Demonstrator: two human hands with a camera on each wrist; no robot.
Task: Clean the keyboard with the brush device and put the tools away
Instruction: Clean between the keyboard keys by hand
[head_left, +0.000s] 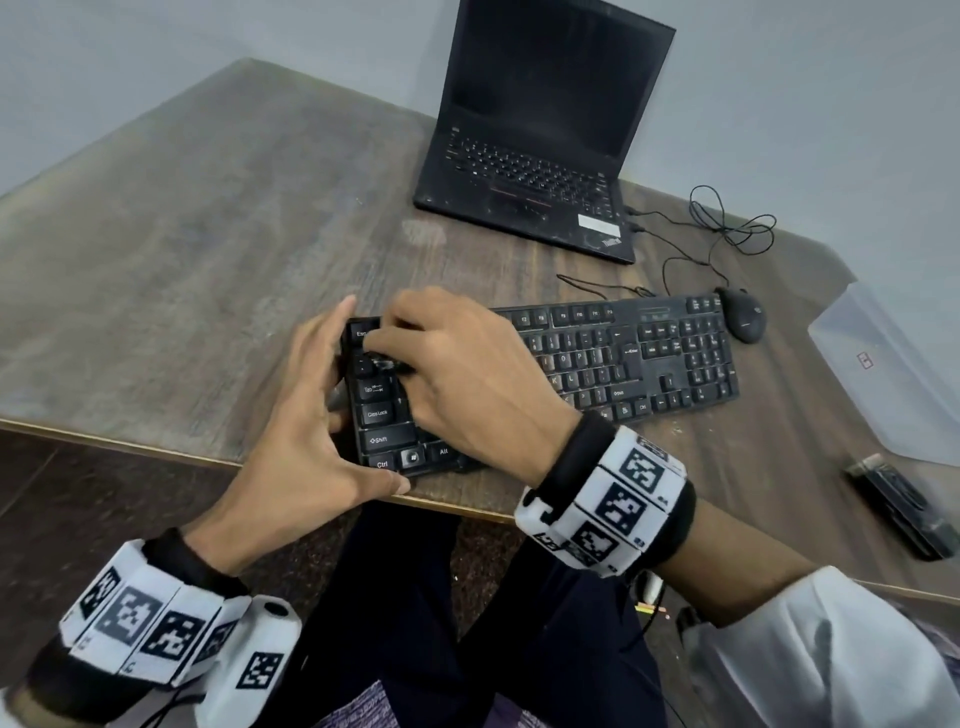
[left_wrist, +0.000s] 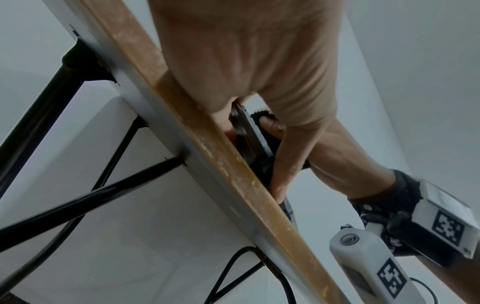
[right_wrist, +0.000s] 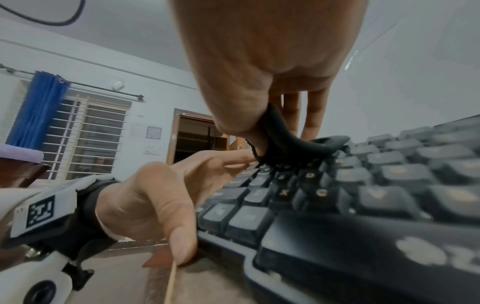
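A black keyboard (head_left: 623, 358) lies near the front edge of the wooden table (head_left: 182, 260). My right hand (head_left: 395, 338) pinches a small black brush (head_left: 387, 364) and holds its bristles down on the upper-left keys. The right wrist view shows the brush (right_wrist: 293, 144) standing on the keys (right_wrist: 363, 185), gripped between thumb and fingers. My left hand (head_left: 343, 400) braces the keyboard's left end, with straight fingers along the side and the thumb at the front corner by the Ctrl key. The left wrist view shows that hand (left_wrist: 246, 61) above the table's edge (left_wrist: 207, 144).
An open black laptop (head_left: 540, 145) stands at the back. A black mouse (head_left: 743, 314) and loose cables (head_left: 727, 228) lie right of the keyboard. A clear plastic box (head_left: 893, 374) and a black tool (head_left: 898, 512) sit at the far right.
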